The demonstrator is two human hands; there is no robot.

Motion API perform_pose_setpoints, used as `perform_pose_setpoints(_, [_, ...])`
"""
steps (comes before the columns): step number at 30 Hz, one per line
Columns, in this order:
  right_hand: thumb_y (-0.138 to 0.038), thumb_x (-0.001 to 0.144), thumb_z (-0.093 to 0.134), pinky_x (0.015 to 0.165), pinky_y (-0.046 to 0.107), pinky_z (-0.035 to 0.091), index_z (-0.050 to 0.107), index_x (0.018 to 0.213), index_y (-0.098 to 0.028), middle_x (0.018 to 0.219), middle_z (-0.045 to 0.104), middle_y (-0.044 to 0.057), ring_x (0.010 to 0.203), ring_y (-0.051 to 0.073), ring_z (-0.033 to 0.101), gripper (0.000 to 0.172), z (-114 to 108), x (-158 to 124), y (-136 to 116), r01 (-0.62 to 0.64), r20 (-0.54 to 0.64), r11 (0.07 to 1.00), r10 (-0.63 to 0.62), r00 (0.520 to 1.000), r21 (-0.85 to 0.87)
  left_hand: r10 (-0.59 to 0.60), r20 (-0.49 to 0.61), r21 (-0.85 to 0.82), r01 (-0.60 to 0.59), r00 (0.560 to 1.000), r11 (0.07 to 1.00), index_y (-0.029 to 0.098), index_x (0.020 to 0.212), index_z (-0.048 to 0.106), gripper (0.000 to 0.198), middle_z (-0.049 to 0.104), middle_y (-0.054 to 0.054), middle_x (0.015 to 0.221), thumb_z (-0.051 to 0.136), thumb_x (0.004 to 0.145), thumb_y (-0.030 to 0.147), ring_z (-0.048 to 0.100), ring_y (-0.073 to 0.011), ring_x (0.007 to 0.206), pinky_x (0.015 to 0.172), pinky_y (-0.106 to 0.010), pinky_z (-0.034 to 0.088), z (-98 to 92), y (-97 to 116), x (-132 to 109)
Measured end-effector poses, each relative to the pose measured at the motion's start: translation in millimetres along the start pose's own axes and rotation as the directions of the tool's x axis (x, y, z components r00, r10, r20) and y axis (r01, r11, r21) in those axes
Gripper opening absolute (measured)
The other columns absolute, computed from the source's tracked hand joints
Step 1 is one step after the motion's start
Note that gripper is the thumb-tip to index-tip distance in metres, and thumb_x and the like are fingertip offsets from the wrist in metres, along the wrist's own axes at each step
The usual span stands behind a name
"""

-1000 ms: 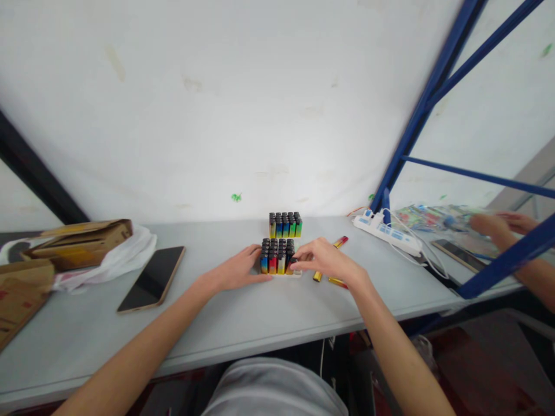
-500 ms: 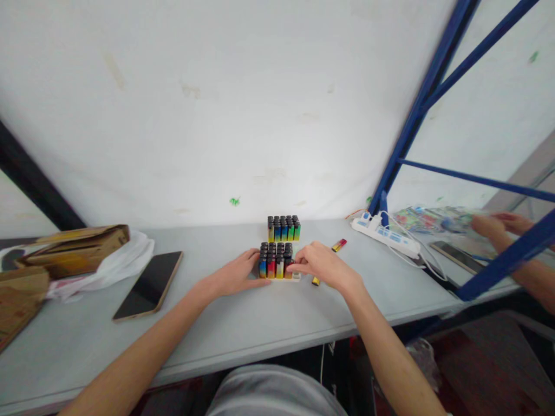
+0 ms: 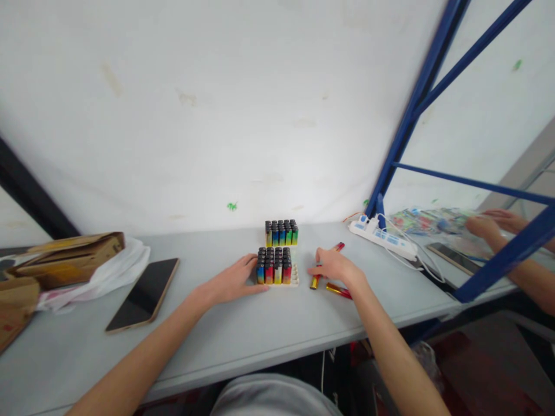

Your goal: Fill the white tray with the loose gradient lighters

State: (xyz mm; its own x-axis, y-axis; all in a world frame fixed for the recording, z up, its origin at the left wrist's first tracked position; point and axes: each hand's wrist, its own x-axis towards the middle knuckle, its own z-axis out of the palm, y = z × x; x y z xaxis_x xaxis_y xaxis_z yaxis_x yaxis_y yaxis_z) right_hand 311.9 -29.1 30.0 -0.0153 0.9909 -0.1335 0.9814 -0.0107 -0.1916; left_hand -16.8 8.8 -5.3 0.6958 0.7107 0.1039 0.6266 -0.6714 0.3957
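Note:
Several upright gradient-coloured pieces with black tops, which look like lighters (image 3: 273,273), stand in rows in a white tray (image 3: 295,278). The tray's right-hand column of slots shows bare. My left hand (image 3: 232,282) grips the left side of this group, thumb at the front and fingers behind. To the right, my right hand (image 3: 333,267) reaches with thumb and finger apart over a loose gold-and-red lighter (image 3: 314,283). Another gold-and-red lighter (image 3: 338,290) lies partly beneath that hand, and a red one (image 3: 340,246) lies just beyond it.
A second block of lighters (image 3: 281,234) stands behind the tray. On the left are a phone (image 3: 143,296), a cardboard box (image 3: 69,257) and a white plastic bag (image 3: 130,260). A power strip (image 3: 384,237) lies right, beside a blue metal frame (image 3: 392,156). Another person's hands (image 3: 489,225) show far right.
My right hand has moved from the tray's front right corner rightward to the loose lighters, uncovering the tray's right column. My left hand stays at the tray. The view has shifted slightly.

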Motion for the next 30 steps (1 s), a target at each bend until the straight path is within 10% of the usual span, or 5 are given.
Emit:
perform_pose_setpoints(7, [-0.039,0.094,0.070,0.063,0.029,0.037,0.068,0.076,-0.018,0.070,0.070,0.003,0.068,0.019,0.063,0.028,4,15,-14,0.235,-0.200,0.921,-0.179,0.963,0.312,0.023,-0.026,-0.010,-0.023,0.999,1.000,0.018,0.146,0.057,0.075,0.057,-0.016,0.155,0.068,0.093,0.069,0.054,-0.0368,0.146,0.127,-0.050,0.042,1.3,0,0])
perform_pose_setpoints(17, [-0.073,0.090,0.062,0.048,0.023,0.030,0.051,0.095,-0.026,0.066,0.048,-0.009,0.049,0.010,0.034,0.048,3,16,-19,0.344,-0.307,0.345,-0.159,0.938,0.873,0.052,-0.072,-0.066,-0.057,0.996,0.996,0.019,0.138,0.063,0.073,0.059,-0.017,0.152,0.072,0.089,0.072,0.057,-0.0378,0.142,0.124,-0.051,0.047,0.7,-5,1])
perform_pose_setpoints(30, [-0.055,0.085,0.046,0.059,0.030,0.023,0.032,0.059,-0.026,0.058,0.030,-0.004,0.060,0.014,0.034,0.042,18,17,-44,0.362,-0.576,0.708,0.077,0.814,0.607,0.020,-0.057,-0.062,-0.024,0.998,0.998,0.017,0.129,0.072,0.071,0.060,-0.017,0.150,0.081,0.081,0.069,0.058,-0.0381,0.141,0.127,-0.050,0.044,-12.0,-16,1])
